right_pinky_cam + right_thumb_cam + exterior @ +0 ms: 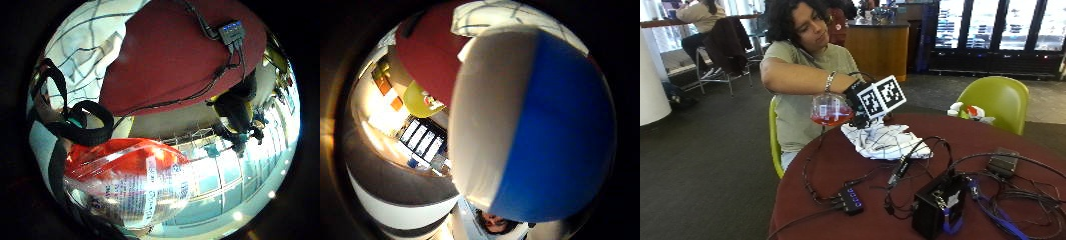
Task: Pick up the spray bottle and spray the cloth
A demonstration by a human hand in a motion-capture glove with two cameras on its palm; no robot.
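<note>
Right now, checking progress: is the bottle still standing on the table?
No, the gloved hand holds the bottle in the air above the table.

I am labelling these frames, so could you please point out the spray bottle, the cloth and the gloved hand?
spray bottle [830,110]: outside view, clear body with red liquid.
cloth [883,142]: outside view, middle of the crumpled checked fabric.
right hand [857,100]: outside view, black glove's back.
</note>
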